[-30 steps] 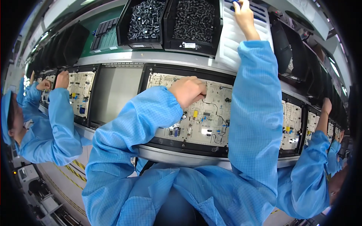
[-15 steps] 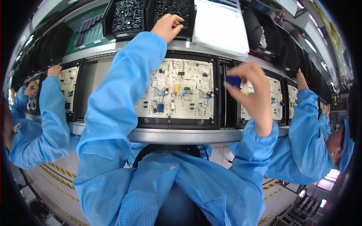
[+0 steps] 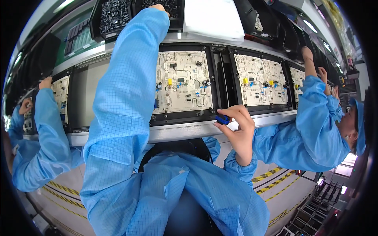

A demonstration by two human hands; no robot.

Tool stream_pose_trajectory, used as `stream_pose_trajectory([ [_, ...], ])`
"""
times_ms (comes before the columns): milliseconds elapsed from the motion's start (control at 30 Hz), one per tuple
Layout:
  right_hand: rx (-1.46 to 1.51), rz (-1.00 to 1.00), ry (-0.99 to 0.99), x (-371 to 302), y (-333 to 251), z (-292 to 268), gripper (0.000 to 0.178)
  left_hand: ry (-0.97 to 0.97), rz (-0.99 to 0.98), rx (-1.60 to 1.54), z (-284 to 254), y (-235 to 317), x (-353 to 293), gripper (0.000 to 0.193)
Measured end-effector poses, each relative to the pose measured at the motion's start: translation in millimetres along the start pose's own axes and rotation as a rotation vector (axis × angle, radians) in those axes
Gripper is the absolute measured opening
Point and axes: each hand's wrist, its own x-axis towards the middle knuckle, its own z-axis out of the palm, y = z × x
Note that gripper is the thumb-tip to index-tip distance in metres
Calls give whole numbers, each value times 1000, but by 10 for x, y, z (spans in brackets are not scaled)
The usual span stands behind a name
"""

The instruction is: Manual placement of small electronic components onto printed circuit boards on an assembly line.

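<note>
The cream rectangular circuit board (image 3: 177, 103) already bears small components (image 3: 170, 82); off its near right corner, the right hand (image 3: 242, 131) pinches a blue-and-black block (image 3: 223, 119), unmounted. Beyond the board, whether the left hand (image 3: 159, 7) pinches anything is hidden.

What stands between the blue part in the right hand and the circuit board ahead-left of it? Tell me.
Only the black frame edge lies between the blue part in the right hand and the circuit board; nothing else visible blocks the way. The left sleeve overlaps the board's left side.
</note>
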Motion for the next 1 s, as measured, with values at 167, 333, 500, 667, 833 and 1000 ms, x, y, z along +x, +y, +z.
stream_pose_trajectory([
  [167,-1,-20,1,16,97,-39,35,25,37,3,-185,225,-210,36],
  [333,310,153,3,28,162,41,41,-135,305,299,-546,321,-500,24],
  [500,861,380,23,207,479,33,41,-211,292,225,-561,293,-357,20],
  [667,903,421,-18,240,677,80,39,-214,361,81,-372,24,-65,20],
  [833,461,264,-107,325,581,150,38,-169,360,11,-276,9,-16,19],
  [1000,-204,-17,-279,461,426,113,33,-20,463,-476,-873,218,-445,23],
])
